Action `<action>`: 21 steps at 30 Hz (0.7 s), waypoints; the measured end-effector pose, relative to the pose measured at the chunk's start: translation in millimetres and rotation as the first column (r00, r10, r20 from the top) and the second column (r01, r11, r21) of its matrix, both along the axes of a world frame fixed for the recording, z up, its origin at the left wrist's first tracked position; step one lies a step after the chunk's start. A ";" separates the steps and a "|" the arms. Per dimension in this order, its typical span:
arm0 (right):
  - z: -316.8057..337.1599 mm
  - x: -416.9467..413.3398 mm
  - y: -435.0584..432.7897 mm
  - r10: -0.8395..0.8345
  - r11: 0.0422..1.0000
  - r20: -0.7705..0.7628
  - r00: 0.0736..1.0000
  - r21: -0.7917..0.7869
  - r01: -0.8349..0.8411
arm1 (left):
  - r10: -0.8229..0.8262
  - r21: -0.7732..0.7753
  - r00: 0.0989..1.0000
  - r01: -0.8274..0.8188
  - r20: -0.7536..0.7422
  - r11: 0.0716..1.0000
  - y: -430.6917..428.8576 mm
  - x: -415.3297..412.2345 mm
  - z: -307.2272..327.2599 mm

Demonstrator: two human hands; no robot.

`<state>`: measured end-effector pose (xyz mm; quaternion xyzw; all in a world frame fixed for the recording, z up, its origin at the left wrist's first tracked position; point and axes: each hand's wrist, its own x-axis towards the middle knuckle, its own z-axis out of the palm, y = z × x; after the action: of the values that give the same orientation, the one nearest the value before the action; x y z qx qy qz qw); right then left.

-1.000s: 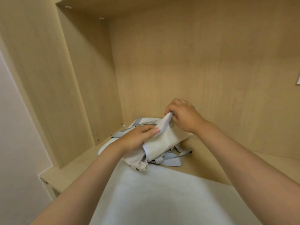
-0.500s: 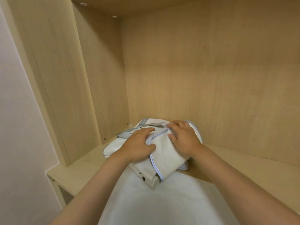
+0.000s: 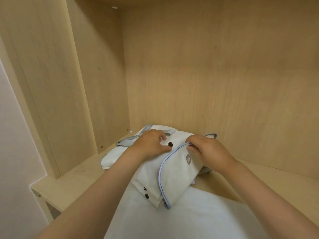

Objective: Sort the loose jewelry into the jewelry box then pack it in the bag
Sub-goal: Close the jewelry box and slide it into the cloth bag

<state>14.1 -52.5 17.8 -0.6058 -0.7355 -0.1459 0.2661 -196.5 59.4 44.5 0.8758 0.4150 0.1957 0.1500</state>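
Observation:
A cream fabric bag point(image 3: 174, 176) with pale blue piping and grey straps lies on the wooden shelf point(image 3: 72, 180) inside a cabinet. My right hand point(image 3: 207, 152) pinches the piped edge of the bag's flap near its top. My left hand point(image 3: 150, 144) rests on the bag's body, fingers bent beside a dark snap button point(image 3: 170, 144). Two more snaps show at the bag's near corner. No jewelry or jewelry box is visible.
The cabinet's side panel point(image 3: 103, 83) stands close on the left and its back panel point(image 3: 224, 83) right behind the bag. A white cloth point(image 3: 181, 219) covers the near part of the shelf. A white wall point(image 3: 13, 152) borders the far left.
The flap, held up a second ago, came down over the bag under both hands. Now my right hand pinches its piped edge and a snap button shows by my left hand.

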 end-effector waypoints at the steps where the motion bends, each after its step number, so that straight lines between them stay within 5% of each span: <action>1: -2.2 -0.7 -0.9 0.023 1.000 -0.045 0.999 0.010 -0.023 | -0.002 0.019 1.000 0.002 -0.011 1.000 0.7 1.8 -1.0; 7: -3.4 -11.2 9.7 0.144 0.989 -0.256 0.956 -0.003 -0.149 | 0.010 0.069 0.998 -0.015 0.067 0.998 -3.3 -1.5 -3.8; 13: -17.5 -30.5 32.0 0.145 0.978 -0.343 0.928 0.192 -0.082 | -0.022 -0.184 0.964 0.073 0.266 0.980 2.7 -8.9 -5.6; 21: -30.5 -35.8 40.9 0.275 0.881 -0.110 0.955 0.427 -0.204 | -0.083 -0.377 0.878 0.286 0.471 0.881 4.3 -19.5 -6.9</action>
<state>-21.7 -11.5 -12.6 -0.4503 -0.7327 -0.2119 0.4642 -216.0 63.7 37.6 0.7884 0.3154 0.2755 0.4505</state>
